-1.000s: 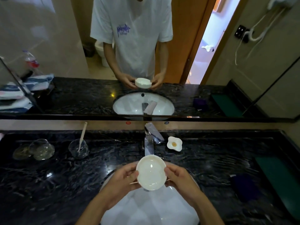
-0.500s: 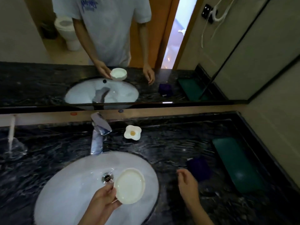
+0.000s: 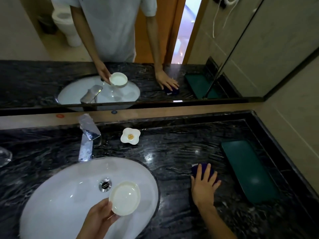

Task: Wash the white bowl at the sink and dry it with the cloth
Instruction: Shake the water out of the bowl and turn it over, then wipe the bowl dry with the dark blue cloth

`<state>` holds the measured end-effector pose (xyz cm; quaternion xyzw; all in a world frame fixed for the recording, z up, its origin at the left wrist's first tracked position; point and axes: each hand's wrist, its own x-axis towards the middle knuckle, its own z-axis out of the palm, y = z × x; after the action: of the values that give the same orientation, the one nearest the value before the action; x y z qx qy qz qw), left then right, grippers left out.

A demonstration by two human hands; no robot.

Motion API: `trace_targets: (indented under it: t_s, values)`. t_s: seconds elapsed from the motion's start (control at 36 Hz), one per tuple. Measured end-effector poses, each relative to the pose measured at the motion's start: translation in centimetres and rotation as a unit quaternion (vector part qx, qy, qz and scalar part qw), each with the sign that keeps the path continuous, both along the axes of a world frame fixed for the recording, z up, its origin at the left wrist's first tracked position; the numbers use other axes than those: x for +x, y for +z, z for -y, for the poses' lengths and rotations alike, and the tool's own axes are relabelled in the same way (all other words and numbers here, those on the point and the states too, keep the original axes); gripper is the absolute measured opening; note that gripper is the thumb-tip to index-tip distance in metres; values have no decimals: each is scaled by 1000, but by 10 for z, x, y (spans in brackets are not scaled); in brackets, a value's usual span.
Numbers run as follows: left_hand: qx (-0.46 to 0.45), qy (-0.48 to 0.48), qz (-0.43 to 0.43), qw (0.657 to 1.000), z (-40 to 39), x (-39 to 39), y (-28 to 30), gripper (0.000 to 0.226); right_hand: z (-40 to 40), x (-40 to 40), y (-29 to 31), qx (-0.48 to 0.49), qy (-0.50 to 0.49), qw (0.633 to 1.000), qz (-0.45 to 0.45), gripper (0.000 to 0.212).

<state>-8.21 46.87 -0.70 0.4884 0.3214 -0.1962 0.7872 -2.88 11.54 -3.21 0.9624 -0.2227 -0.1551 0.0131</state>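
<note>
The left hand [image 3: 101, 216] grips the white bowl [image 3: 124, 197] by its near rim, thumb over the edge and fingers curled beneath, holding it tilted above the basin of the white sink [image 3: 69, 192], just in front of the drain [image 3: 105, 184]. No water runs from the chrome faucet [image 3: 88, 140], and the inside of the bowl looks clean and glossy, though whether it is wet cannot be told from this view; the washing step therefore appears to be finished or nearly so. The right hand [image 3: 204, 183] lies on the dark purple cloth [image 3: 209, 171] that sits on the black marble desk [image 3: 172, 152] to the right of the sink, fingers spread flat over it and not yet closed around it, so the cloth is touched but not picked up. What remains, by this reading, is to gather the cloth, bring it to the bowl and wipe the bowl dry inside and out. A flower-shaped white dish [image 3: 130, 136] stands near the faucet, and a dark green tray [image 3: 248, 171] lies well to the right, both untouched.
</note>
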Motion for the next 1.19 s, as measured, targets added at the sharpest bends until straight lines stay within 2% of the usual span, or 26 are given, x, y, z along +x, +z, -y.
trace_targets:
  t_s: [0.11,0.19,0.28,0.33,0.42,0.44,0.5,0.53,0.58,0.64,0.67,0.75,0.86,0.92,0.94,1.0,1.06,1.11,1.19]
  values:
    - [6,21,6,1000,-6,-1,-4,23,7,4,-2,-20,12,999,-30,72]
    - [-4,33,6,999,-11,-1,-4,22,14,9,6,7,5,999,-43,72]
    - [-12,32,10,999,-17,-1,-4,23,31,11,16,97,-7,995,28,60]
    - [-12,29,14,999,-21,-1,-2,23,45,10,24,221,-34,969,103,51]
    - [-18,30,16,999,-27,1,2,23,55,6,51,405,-162,884,170,42]
    - [-25,27,17,999,-29,1,4,23,56,5,59,466,-218,837,185,41]
    - [-38,18,19,999,-33,2,7,24,53,-1,75,596,-304,716,197,37]
    - [-43,12,21,999,-36,2,9,24,48,-5,82,650,-324,658,197,35]
    - [-52,-1,27,998,-40,1,14,26,34,-12,94,730,-334,564,196,36]
    - [-53,-19,35,998,-44,0,20,27,10,-18,106,777,-327,504,187,43]
    - [-51,-26,38,998,-46,-1,23,27,-5,-20,112,788,-323,492,183,44]
    - [-38,-33,40,998,-51,-2,30,26,-55,-22,123,792,-303,501,172,40]
    - [-9,-27,21,999,-59,-5,40,20,-117,-25,126,803,-257,526,105,42]
    - [4,-35,8,999,-64,-5,44,18,-145,-25,129,798,-212,561,68,45]
    - [6,-42,5,999,-67,-5,47,17,-157,-24,131,784,-179,593,53,46]
    - [4,-58,4,998,-72,-6,52,18,-182,-24,133,724,-83,684,34,45]
    - [0,-80,10,997,-77,-8,59,22,-203,-24,131,640,64,765,47,40]
    - [5,-101,17,995,-83,-10,68,29,-220,-25,128,559,236,791,80,40]
    - [49,-137,23,989,-90,-10,73,29,-237,-28,118,444,422,784,99,46]
